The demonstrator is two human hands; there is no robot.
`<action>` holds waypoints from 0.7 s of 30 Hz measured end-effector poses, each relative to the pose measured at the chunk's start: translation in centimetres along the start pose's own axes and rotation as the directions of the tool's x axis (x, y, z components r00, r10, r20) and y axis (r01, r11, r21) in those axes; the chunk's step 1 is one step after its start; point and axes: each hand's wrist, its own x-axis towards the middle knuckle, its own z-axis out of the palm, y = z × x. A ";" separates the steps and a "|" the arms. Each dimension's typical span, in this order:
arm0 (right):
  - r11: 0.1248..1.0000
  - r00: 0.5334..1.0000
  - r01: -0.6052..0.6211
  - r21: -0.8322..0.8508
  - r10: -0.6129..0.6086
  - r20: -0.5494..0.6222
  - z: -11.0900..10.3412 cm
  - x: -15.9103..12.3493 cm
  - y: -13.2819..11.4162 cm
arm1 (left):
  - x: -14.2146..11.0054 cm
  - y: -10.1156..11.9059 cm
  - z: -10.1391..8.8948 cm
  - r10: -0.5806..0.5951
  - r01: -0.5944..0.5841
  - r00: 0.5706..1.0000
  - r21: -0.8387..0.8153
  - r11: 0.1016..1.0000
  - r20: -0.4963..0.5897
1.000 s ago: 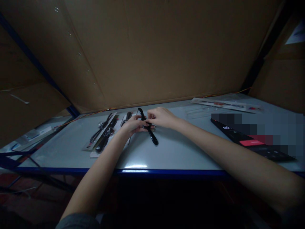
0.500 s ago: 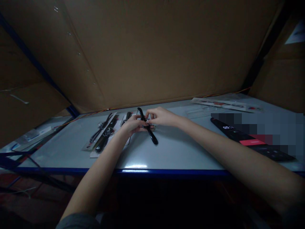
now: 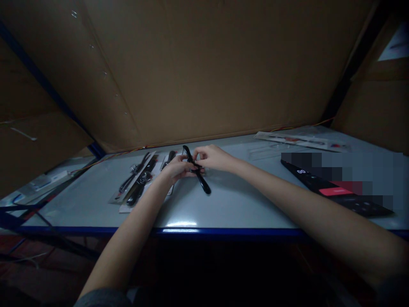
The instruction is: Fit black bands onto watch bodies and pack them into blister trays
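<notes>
A black watch with a long strap is held just above the grey tabletop, near its far side. My left hand grips the watch body from the left with curled fingers. My right hand pinches the same spot from the right. The strap's near end points toward me, and its far end sticks up behind my fingers. What my fingertips do at the watch body is hidden.
Left of my hands lie several packaged black watches on cards. A dark phone with a red button on its screen lies at the right. Flat packets lie at the far right. Cardboard walls close off the back.
Both hands and the watch have drifted very slightly left; the grip is unchanged.
</notes>
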 end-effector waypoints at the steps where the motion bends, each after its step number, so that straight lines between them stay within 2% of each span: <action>1: 0.999 1.000 0.008 -0.039 -0.008 -0.002 -0.2 -0.1 0.0 | 0.0 0.0 0.0 0.002 -0.002 1.000 0.002 1.000 0.008; 6: 0.965 0.998 -0.017 -0.263 -0.001 -0.069 -0.7 -0.5 -0.5 | -0.1 0.0 -0.1 0.010 -0.010 1.000 0.005 1.000 0.026; 8: 0.967 0.999 -0.012 -0.253 0.003 -0.037 -0.6 -0.5 -0.8 | 0.0 0.0 -0.1 0.009 -0.009 1.000 0.006 1.000 0.019; 11: 0.991 0.999 0.022 -0.130 -0.017 0.041 -0.5 -0.5 -1.1 | 0.1 -0.1 -0.2 0.008 -0.008 1.000 0.001 1.000 -0.001; 14: 0.997 0.999 0.034 -0.070 -0.032 0.024 -0.6 -0.4 -1.2 | 0.2 -0.2 -0.3 0.005 -0.005 1.000 0.001 1.000 -0.013; 17: 0.995 0.999 0.031 -0.094 -0.030 0.013 -0.8 -0.5 -1.1 | 0.3 -0.2 -0.3 0.003 -0.003 1.000 0.008 1.000 -0.012; 21: 0.978 0.999 0.004 -0.209 -0.014 -0.048 -1.1 -0.6 -1.0 | 0.2 -0.2 -0.3 0.008 -0.008 1.000 0.010 1.000 0.011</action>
